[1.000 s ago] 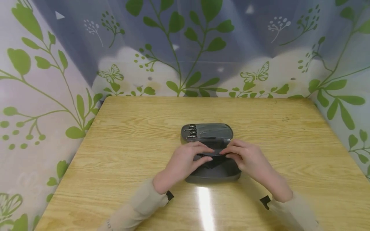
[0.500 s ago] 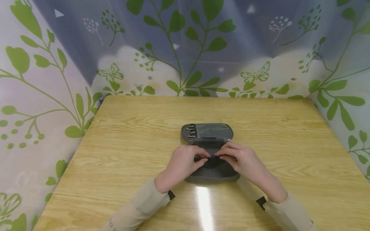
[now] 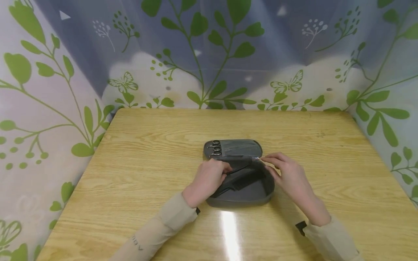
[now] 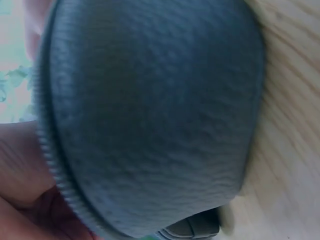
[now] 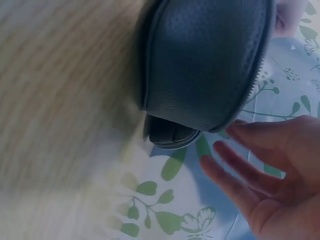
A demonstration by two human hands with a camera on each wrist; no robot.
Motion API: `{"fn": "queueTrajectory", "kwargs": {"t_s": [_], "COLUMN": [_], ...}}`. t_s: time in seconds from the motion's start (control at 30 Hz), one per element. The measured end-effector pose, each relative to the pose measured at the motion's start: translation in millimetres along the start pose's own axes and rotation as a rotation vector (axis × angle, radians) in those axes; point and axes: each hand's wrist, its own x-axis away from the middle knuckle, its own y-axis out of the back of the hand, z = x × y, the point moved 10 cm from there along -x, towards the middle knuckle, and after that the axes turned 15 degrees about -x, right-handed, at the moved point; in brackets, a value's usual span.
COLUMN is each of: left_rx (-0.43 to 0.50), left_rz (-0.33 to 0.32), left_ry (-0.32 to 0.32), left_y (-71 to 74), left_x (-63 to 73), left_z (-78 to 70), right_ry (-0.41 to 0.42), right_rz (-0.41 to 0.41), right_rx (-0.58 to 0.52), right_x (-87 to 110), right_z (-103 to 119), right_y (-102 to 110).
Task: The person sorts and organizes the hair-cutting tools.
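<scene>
A dark grey zip case [image 3: 241, 199] lies unfolded on the table, its lid [image 3: 241, 148] laid back with several scissors [image 3: 216, 148] tucked in. Reaching over the near base from the left, my left hand [image 3: 209, 179] pinches a thin black strip [image 3: 240, 168]; I cannot tell what it is. Below the strip a black comb [image 3: 249, 180] lies slanted in the base. My right hand [image 3: 287, 172] is at the base's right rim, fingers fairly straight, fingertips [image 5: 237, 129] right at the zip edge. In the left wrist view, the case wall [image 4: 155, 120] hides most of my left fingers [image 4: 20, 165].
The wooden table [image 3: 150, 145] spreads around the case. A leaf-patterned curtain [image 3: 183, 83] stands along its back and both sides. Light glares off the tabletop [image 3: 231, 232] in front of the case.
Both hands were together over the base, pinching a thin black thing. My right hand has let go and moved right to the rim; my left still pinches, and the comb below is uncovered.
</scene>
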Motion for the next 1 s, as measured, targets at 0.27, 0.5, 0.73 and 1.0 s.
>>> {"fn": "queueTrajectory", "kwargs": {"t_s": [0.27,0.5,0.73,1.0], "left_rx": [-0.035,0.005,0.067,0.232], "left_rz": [-0.005,-0.012,-0.04,-0.158], "left_ry": [-0.03,-0.033,0.001,0.199], "left_y": [-9.3,-6.3,2.0,25.7], "left_x": [-2.1,-5.4,-7.6,-5.3], "left_z": [0.4,1.7,10.2,64.0], "right_ry": [-0.204,-0.228,-0.29,-0.338], "right_rz": [0.12,0.131,0.161,0.147], "right_rx": [0.011,-0.006,-0.083,-0.132], "right_x": [5.7,4.9,6.8,4.1], "right_z": [-22,-25,-34,-53], "right_y": [-14,-17,-20,-14]}}
